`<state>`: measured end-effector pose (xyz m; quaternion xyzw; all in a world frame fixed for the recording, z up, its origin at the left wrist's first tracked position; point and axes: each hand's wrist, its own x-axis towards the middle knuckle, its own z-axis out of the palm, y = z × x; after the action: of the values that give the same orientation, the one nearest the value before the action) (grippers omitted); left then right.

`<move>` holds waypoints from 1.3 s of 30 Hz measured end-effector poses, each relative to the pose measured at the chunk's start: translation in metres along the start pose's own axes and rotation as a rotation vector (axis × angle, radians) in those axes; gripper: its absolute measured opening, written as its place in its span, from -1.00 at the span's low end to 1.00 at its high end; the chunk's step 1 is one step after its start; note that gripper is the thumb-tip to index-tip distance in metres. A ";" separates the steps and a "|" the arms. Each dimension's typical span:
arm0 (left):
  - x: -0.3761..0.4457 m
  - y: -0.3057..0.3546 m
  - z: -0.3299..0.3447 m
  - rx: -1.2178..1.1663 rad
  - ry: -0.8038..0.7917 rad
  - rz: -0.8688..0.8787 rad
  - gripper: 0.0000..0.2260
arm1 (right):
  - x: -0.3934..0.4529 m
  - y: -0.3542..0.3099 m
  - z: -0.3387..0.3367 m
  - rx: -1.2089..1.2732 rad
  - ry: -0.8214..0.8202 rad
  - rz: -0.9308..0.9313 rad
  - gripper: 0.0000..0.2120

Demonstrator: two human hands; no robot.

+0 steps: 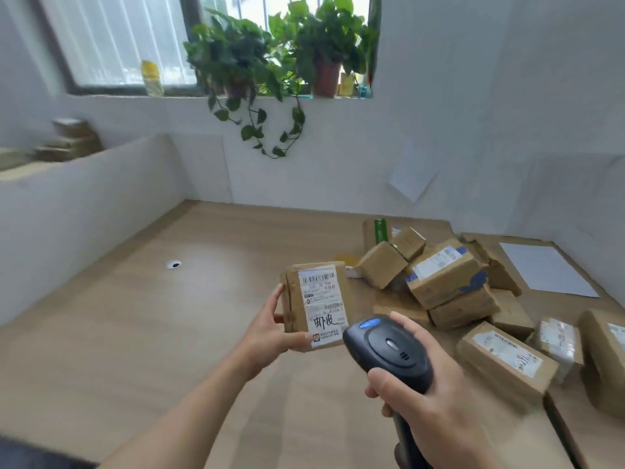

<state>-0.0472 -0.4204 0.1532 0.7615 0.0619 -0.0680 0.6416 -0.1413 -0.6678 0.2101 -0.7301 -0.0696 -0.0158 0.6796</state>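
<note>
Two grips above wood desk point(162, 333): clasping parcel point(316, 304) in left hand point(270, 331), clutching scanner point(389, 350) in right hand point(436, 411); beside heaped boxes point(443, 282), below white walls point(473, 113) and windowsill plants point(236, 59).

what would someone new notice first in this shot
First the black barcode scanner, gripped by the right hand low in the middle, aimed towards a small labelled parcel that the left hand holds up just left of it. Next comes the heap of brown parcels on the wooden table at right, then the leafy potted plants on the window sill at the top.
</note>
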 end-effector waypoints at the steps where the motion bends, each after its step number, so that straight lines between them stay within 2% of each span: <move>1: -0.003 0.006 -0.019 0.004 0.017 0.018 0.09 | 0.001 -0.003 0.016 0.007 -0.009 -0.009 -0.14; 7: -0.039 0.028 -0.130 0.012 0.158 0.122 0.08 | 0.009 -0.026 0.113 0.085 -0.114 -0.053 -0.16; 16: -0.086 0.029 -0.205 0.006 0.331 0.184 0.03 | 0.010 -0.050 0.182 0.155 -0.239 -0.113 -0.27; 21: -0.100 0.030 -0.216 -0.010 0.417 0.187 0.03 | 0.015 -0.051 0.188 0.162 -0.293 -0.122 -0.25; 26: -0.105 0.031 -0.213 -0.033 0.484 0.189 0.00 | 0.022 -0.054 0.183 0.164 -0.344 -0.097 -0.33; 32: -0.112 0.036 -0.203 0.001 0.533 0.168 0.02 | 0.030 -0.056 0.172 0.189 -0.395 -0.108 -0.23; 39: -0.128 0.036 -0.187 0.028 0.578 0.155 -0.01 | 0.031 -0.057 0.167 0.198 -0.476 -0.150 -0.24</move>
<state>-0.1614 -0.2426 0.2428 0.7606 0.1829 0.1998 0.5901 -0.1296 -0.4950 0.2574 -0.6361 -0.2825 0.1131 0.7090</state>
